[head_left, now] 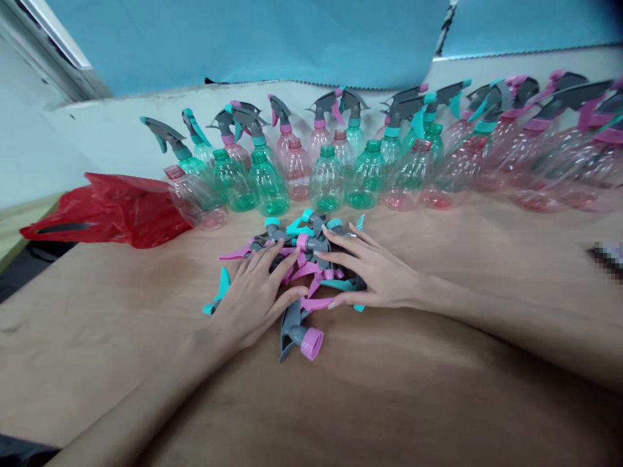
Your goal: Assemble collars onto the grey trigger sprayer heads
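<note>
Both my hands rest on a heap of loose trigger spray heads (316, 245) in grey with pink or turquoise parts. My left hand (256, 292) lies over the heap's left side, fingers spread. From the right, my right hand (370, 263) reaches over it, its fingers also apart. Neither hand grips a single head. One grey spray head with a pink collar (311, 342) lies at the heap's near edge, just below my left thumb. A turquoise trigger (224, 283) sticks out beside my left hand. Parts of the heap are hidden under my fingers.
Behind the heap, clear green bottles (328, 178) and pink bottles (407, 175) without heads stand in a row. Further back, bottles with spray heads (246, 123) line the wall. A red plastic bag (131, 211) lies at the left. A dark blurred object (608, 258) is at the right edge.
</note>
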### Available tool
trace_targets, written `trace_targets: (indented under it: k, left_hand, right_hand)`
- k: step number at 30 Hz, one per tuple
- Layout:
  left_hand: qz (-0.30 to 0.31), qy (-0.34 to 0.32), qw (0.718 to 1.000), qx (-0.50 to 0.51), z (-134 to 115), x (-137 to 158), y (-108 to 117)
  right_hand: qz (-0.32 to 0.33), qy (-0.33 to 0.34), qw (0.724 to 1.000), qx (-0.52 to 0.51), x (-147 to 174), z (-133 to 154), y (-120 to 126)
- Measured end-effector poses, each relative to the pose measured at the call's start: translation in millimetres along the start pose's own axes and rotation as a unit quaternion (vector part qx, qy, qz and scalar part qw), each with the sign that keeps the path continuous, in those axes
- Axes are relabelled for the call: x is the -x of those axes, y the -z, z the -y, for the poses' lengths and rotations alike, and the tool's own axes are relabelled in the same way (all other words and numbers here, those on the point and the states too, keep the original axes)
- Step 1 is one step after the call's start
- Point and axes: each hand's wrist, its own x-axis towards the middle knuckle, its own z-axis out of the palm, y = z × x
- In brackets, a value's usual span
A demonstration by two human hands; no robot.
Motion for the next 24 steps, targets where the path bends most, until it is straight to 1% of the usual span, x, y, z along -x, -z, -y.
trace_targets:
  k: [2,6,10,13,15,20,24]
  left_hand:
    - [-0.008,0.009,0.999,0.031,6,0,0]
    - [-0.053,0.028,0.996,0.073,13,1,8]
    - [-0.061,0.064,0.992,0.085,17,3,21]
    - [-0.098,0.088,0.988,0.080,19,6,24]
    - [-0.116,0.081,0.987,0.074,19,9,23]
    - [-0.076,0.048,0.993,0.074,12,8,16]
    - [-0.052,0.002,0.998,0.029,1,-3,10]
  right_hand:
    - [0.000,0.002,1.000,0.013,0,3,1]
    - [0.008,-0.015,0.999,0.036,-4,8,3]
    - [0.009,-0.031,0.998,0.058,-8,11,3]
    - [-0.007,-0.039,0.996,0.077,-9,10,3]
    - [-0.022,-0.043,0.995,0.091,-8,8,4]
    - [-0.037,-0.041,0.992,0.112,-6,7,7]
    - [-0.031,-0.027,0.992,0.120,-4,7,7]
